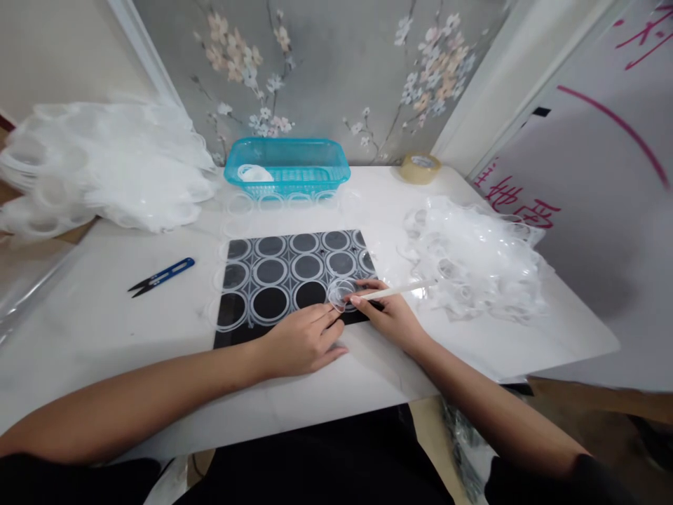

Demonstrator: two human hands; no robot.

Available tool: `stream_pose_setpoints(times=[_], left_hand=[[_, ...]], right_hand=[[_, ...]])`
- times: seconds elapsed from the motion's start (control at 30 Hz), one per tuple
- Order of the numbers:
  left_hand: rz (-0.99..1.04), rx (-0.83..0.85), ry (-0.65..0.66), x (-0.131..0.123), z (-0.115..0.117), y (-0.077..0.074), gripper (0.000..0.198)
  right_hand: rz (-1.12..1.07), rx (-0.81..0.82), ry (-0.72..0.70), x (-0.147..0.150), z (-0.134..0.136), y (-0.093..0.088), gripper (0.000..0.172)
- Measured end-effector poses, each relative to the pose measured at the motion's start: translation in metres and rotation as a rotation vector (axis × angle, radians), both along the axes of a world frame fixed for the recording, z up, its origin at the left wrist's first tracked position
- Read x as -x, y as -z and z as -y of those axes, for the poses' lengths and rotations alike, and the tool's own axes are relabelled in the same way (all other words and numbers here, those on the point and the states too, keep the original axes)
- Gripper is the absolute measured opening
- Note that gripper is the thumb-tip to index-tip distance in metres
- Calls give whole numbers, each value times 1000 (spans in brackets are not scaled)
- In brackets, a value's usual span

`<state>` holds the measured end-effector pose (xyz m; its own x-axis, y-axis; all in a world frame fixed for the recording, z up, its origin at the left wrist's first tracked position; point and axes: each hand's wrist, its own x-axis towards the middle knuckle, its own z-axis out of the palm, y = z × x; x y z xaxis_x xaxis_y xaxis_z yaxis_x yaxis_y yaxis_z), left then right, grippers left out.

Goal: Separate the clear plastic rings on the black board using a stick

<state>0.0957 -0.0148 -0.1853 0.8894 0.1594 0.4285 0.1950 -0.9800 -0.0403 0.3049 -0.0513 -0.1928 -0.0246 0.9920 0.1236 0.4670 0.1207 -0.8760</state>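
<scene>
A clear plastic sheet (270,268) patterned with rows of round outlines lies over a black board (236,339). Above its lower right corner, a small clear round disc (343,291) is tilted up. My left hand (302,339) pinches the disc's near edge with its fingertips. In my right hand (392,315) is a thin white stick (402,289), gripped between thumb and fingers and pointing up to the right. The right fingertips also meet the disc; the exact contact there is too small to make out.
Blue thread snips (162,276) lie to the left. A turquoise plastic basket (287,144) with white round pieces stands at the back, near a roll of tape (419,169). Clear sheets pile up at left (120,165), and clear plastic scraps (473,259) heap at right.
</scene>
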Motion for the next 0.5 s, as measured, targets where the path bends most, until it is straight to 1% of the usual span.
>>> stream_pose_setpoints(times=[0.3, 0.5], left_hand=[[14, 4, 5, 0, 0, 0, 34], [-7, 20, 9, -1, 0, 0, 34]], right_hand=[[1, 9, -27, -1, 0, 0, 24], [31, -69, -10, -2, 3, 4, 24]])
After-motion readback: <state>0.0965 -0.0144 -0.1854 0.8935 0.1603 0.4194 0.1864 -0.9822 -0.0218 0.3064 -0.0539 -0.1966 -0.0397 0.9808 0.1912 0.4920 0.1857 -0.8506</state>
